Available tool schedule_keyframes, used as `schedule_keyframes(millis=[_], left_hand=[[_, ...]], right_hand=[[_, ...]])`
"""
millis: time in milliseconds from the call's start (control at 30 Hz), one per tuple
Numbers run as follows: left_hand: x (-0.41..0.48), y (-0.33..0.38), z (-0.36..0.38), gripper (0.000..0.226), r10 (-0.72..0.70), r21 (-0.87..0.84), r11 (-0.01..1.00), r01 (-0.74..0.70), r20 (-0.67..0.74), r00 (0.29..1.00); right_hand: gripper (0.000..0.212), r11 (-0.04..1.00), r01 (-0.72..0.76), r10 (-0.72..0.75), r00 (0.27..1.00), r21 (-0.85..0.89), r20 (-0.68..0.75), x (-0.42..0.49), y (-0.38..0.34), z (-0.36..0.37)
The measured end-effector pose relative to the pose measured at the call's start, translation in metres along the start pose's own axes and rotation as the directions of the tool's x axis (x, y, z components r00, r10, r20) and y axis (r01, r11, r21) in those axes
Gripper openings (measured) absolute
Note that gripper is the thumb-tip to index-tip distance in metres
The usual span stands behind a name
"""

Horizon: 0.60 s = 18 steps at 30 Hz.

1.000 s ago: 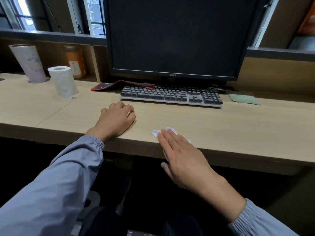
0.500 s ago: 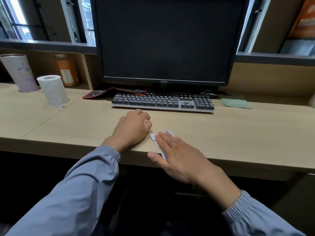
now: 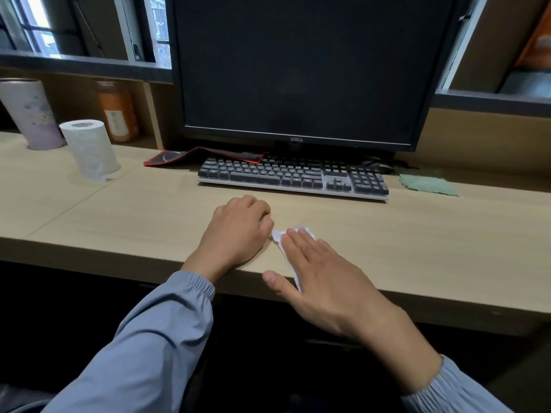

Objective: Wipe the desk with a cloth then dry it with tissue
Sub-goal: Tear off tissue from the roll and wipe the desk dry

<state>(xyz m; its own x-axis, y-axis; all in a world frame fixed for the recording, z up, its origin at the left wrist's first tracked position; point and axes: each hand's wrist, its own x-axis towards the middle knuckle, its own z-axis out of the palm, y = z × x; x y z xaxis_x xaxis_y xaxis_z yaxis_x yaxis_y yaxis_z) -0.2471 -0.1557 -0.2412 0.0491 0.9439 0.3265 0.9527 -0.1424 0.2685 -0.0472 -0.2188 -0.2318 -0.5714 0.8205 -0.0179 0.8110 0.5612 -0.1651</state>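
Note:
My right hand (image 3: 320,272) lies flat with straight fingers on a white tissue (image 3: 280,235), pressing it onto the light wooden desk (image 3: 417,242) near its front edge. Only the tissue's edges show around my fingers. My left hand (image 3: 238,228) rests on the desk just left of the tissue, fingers curled loosely, holding nothing. A green cloth (image 3: 428,183) lies flat at the back right, beside the keyboard. A white tissue roll (image 3: 89,149) stands upright at the back left.
A dark keyboard (image 3: 292,177) sits in front of a black monitor (image 3: 298,70). A red-edged mouse pad (image 3: 202,156) lies behind the keyboard's left end. A pale cylindrical container (image 3: 29,113) and an orange jar (image 3: 117,111) stand at the back left.
My right hand has slid the tissue leftward along the desk's front edge, ending close beside my left hand. The left hand has stayed where it rests.

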Motion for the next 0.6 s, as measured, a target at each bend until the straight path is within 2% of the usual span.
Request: schedule_keyframes(millis=[200, 400, 600], left_hand=[[0.001, 0.001, 0.002, 0.038, 0.005, 0.016, 1.0, -0.004, -0.016, 1.0], [0.001, 0.001, 0.001, 0.038, 0.0, 0.034, 0.999, 0.0, 0.005, 1.0], [0.0, 0.002, 0.001, 0.038, 0.007, 0.048, 0.999, -0.007, -0.003, 1.0]], right_hand=[[0.091, 0.998, -0.051, 0.051, 0.999, -0.034, 0.007, -0.033, -0.003, 0.006], [0.09, 0.994, -0.103, 0.103, 0.995, 0.034, 0.007, 0.01, 0.002, -0.002], [0.091, 0.997, -0.072, 0.071, 0.997, 0.014, 0.031, -0.019, 0.001, 0.002]])
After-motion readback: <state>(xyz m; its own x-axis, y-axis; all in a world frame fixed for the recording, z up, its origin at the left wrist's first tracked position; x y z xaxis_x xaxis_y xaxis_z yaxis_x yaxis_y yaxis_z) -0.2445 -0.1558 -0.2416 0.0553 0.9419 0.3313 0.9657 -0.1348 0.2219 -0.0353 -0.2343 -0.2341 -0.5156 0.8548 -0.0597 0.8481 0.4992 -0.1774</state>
